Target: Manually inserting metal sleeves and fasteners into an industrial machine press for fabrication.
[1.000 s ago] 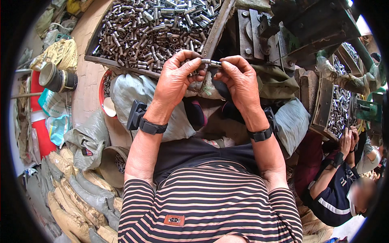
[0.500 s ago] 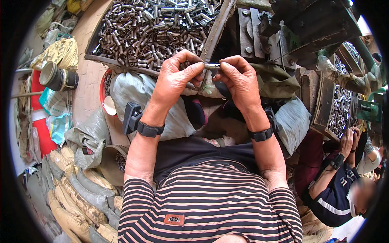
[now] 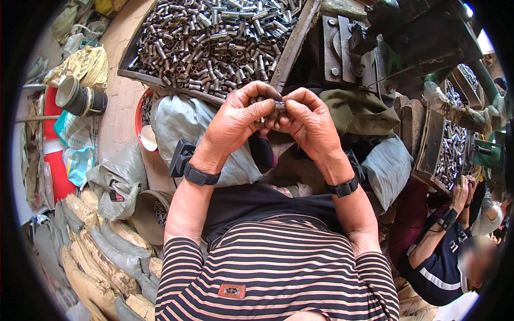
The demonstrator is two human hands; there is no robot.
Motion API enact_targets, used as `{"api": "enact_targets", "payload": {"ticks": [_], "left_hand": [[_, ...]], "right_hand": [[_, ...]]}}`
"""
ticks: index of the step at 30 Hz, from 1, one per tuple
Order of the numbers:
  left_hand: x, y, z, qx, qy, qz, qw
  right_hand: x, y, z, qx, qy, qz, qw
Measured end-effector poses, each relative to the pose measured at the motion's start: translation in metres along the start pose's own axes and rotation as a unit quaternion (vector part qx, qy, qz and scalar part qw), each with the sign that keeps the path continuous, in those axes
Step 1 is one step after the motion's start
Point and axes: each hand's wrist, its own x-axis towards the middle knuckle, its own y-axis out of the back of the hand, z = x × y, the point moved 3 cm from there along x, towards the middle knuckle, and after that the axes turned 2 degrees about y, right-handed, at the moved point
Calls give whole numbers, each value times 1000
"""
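My left hand (image 3: 238, 116) and my right hand (image 3: 310, 120) meet in front of my knees, near the close corner of a bin. Thumbs and fingertips of both pinch a small metal sleeve (image 3: 279, 105) between them; the fingers cover most of it. Just beyond, the bin (image 3: 295, 47) has a worn edge, and it is heaped with short metal tubes (image 3: 214, 51), some shiny and some dark brown.
Right of the bin stands a dark machine (image 3: 342, 51) with bolted plates. A person (image 3: 444, 241) works at another box of metal parts (image 3: 450, 155) on the right. Stacked sacks (image 3: 101, 262), a bucket (image 3: 144, 211) and a red basin (image 3: 143, 125) lie to my left.
Both hands have drawn closer together and slightly toward me, so less of the metal sleeve shows between the fingertips. My view has shifted a little.
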Motion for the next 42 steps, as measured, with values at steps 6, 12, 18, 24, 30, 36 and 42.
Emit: {"api": "enact_targets", "payload": {"ticks": [6, 12, 18, 24, 30, 36, 42], "left_hand": [[4, 20, 16, 15, -101, 189, 977], [15, 56, 47, -25, -124, 184, 975], [33, 56, 56, 519, -80, 234, 818], [49, 50, 50, 760, -151, 226, 590], [50, 48, 50, 831, -98, 197, 511], [53, 43, 51, 848, -94, 173, 492], [57, 46, 52, 843, -118, 146, 504]], "right_hand": [[21, -8, -27, -357, 88, 16, 930], [57, -11, -47, -685, 266, 5, 678], [94, -19, -32, -796, 372, -37, 477], [114, -17, -17, -865, 339, -24, 368], [113, -18, -14, -874, 318, -28, 366], [111, -21, -13, -881, 291, -21, 373], [106, -18, -17, -841, 329, -30, 430]]}}
